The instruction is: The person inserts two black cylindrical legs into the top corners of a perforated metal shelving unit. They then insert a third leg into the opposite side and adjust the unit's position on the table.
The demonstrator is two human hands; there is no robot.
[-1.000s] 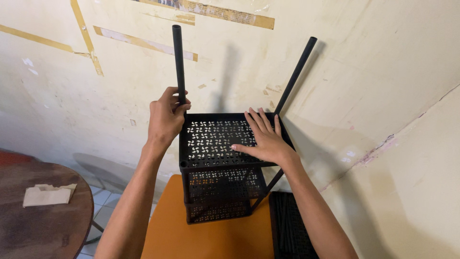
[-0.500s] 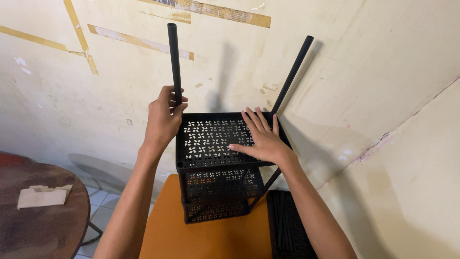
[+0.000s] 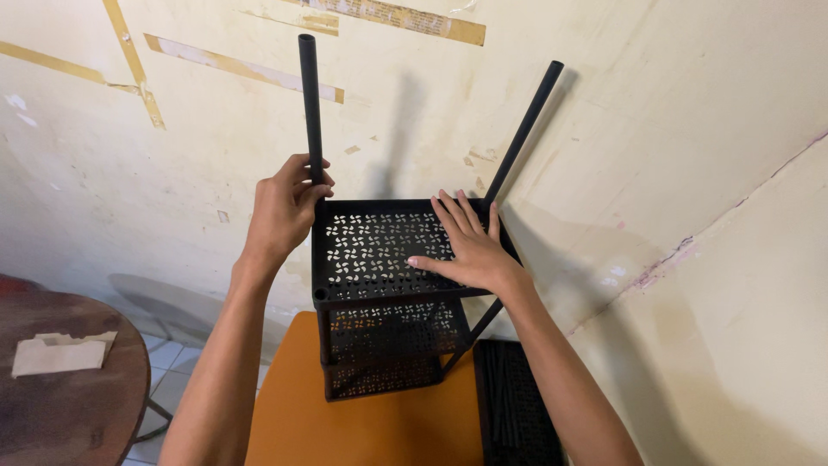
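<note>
Your left hand (image 3: 285, 207) wraps its fingers around the rear black pole (image 3: 309, 103); keep it vertical. The perforated rack (image 3: 379, 285) stands on the orange surface (image 3: 362, 423). Your right hand (image 3: 470, 250), fingers spread flat, presses the top shelf; hold it steady.

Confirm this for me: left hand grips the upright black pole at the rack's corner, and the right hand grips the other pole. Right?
Not quite. The left hand does grip the upright black pole, but the right hand lies flat on the perforated top shelf, not on the other pole. The head view shows it.
</note>
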